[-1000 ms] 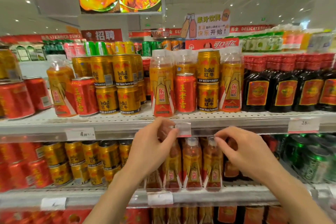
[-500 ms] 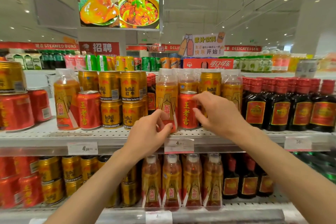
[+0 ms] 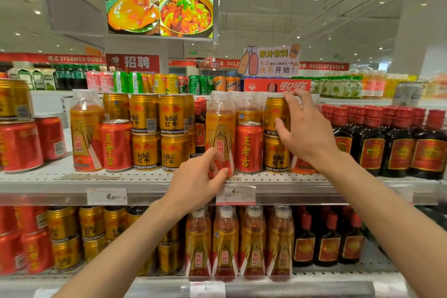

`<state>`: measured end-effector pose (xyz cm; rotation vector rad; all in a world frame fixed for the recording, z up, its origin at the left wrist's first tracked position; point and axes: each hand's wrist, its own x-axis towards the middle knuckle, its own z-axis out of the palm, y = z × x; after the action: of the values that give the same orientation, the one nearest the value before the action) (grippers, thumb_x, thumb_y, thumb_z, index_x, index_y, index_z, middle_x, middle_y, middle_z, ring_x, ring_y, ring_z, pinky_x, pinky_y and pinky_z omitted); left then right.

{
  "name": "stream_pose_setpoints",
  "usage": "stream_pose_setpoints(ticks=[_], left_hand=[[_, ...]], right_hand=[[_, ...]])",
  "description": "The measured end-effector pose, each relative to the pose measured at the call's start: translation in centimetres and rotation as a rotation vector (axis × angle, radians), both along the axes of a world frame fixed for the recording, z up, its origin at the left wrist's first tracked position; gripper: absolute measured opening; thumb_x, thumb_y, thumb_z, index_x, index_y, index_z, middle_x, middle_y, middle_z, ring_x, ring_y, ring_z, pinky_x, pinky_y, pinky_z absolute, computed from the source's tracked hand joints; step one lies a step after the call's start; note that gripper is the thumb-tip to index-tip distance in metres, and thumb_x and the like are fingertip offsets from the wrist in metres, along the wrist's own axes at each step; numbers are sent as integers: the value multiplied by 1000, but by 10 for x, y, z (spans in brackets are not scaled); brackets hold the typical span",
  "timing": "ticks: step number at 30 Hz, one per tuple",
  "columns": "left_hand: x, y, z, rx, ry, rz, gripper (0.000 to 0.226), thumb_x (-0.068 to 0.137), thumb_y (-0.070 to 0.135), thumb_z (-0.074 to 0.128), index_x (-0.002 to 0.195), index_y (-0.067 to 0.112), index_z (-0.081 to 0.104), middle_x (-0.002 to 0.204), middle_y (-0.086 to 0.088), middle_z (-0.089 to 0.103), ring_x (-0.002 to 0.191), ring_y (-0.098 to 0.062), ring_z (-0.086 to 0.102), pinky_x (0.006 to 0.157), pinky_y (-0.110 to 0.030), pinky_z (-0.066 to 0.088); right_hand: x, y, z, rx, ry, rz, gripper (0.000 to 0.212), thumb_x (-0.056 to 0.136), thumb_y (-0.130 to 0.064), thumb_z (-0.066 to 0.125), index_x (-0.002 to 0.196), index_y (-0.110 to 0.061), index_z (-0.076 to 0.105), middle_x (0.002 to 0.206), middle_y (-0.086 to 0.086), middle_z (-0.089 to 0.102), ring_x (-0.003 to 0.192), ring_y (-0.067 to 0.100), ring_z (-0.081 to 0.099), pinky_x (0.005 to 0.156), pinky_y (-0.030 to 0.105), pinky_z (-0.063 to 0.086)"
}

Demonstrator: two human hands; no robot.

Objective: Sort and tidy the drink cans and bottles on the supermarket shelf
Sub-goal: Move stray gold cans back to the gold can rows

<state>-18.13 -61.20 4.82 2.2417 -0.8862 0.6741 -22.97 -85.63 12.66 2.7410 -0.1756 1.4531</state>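
Observation:
On the upper shelf (image 3: 145, 182) stand mixed drinks. My left hand (image 3: 200, 181) grips the base of an orange energy-drink bottle (image 3: 220, 126) at the shelf's front edge. My right hand (image 3: 304, 133) wraps around the upper gold Red Bull can (image 3: 274, 113), which is stacked on another gold can (image 3: 275, 152). A red herbal-tea can (image 3: 249, 146) stands between the bottle and the gold stack. Further left are another orange bottle (image 3: 85, 128), a red can (image 3: 116, 144) and stacked gold cans (image 3: 157, 130).
Dark bottles with red caps (image 3: 396, 143) fill the shelf's right side. Red cans (image 3: 21, 145) lie at the far left. The lower shelf holds gold cans, orange bottles (image 3: 239, 244) and dark bottles. Price tags (image 3: 235, 193) hang on the shelf rail.
Both hands rose from the price-tag rail to the upper shelf. The left hand took the orange bottle's base; the right moved from the red can up to the top gold can.

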Motion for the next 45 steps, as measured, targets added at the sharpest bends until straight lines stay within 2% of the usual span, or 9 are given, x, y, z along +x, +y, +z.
stream_pose_setpoints(ticks=[7,11,17,20,24,28,32,39,45], left_hand=[[0,0,-1,-2,19,9,19,97,41,62,113,31,59,78,14,65,73,-3,63,73,-39,59],[-2,-1,-1,-9,35,13,20,98,41,63,114,30,59,80,14,66,72,-2,62,71,-33,57],[-7,-4,0,-87,81,-19,20,96,42,66,111,30,59,81,14,68,76,-3,65,76,-39,60],[-13,-11,5,-176,102,-79,24,92,45,70,108,32,60,80,13,69,77,-3,66,76,-38,60],[-29,-27,17,-248,147,-187,51,85,52,76,126,33,53,95,12,66,81,-6,65,77,-28,58],[-40,-46,20,-240,221,-276,81,75,58,82,141,45,37,117,22,57,91,0,67,75,-17,53],[-44,-46,9,-236,263,-324,75,75,54,84,139,43,46,110,20,60,90,8,64,75,-15,56],[-31,1,-5,-201,253,-289,71,74,59,83,135,45,52,113,20,62,98,4,63,87,-32,61],[-8,89,-4,-205,209,-342,68,73,55,85,133,42,56,109,22,63,100,3,63,79,-25,60]], right_hand=[[-1,3,0,71,-5,54,56,96,-39,59,142,-16,36,145,10,40,93,32,65,64,41,56],[-4,3,4,147,-57,78,52,94,-48,62,128,-19,35,121,8,53,81,29,61,64,42,55],[-17,1,4,202,-120,180,48,90,-49,67,115,-20,37,111,0,46,76,23,57,62,37,48],[-30,0,3,345,-158,285,45,89,-47,69,108,-21,38,107,2,51,74,19,58,68,38,52],[-52,3,-4,614,-97,449,37,90,-50,68,98,-25,43,105,-1,58,84,21,67,74,41,59],[-68,13,-24,815,-1,505,39,90,-49,68,97,-19,45,103,3,60,78,23,73,62,38,63],[-74,23,-43,971,40,603,38,91,-46,66,94,-14,47,96,12,64,62,22,74,53,27,58],[-69,62,-51,900,118,561,40,91,-54,62,90,-15,55,98,2,70,63,18,74,56,27,57],[-51,144,-48,880,115,560,40,91,-48,65,90,-8,60,84,4,72,67,19,73,56,28,58]])
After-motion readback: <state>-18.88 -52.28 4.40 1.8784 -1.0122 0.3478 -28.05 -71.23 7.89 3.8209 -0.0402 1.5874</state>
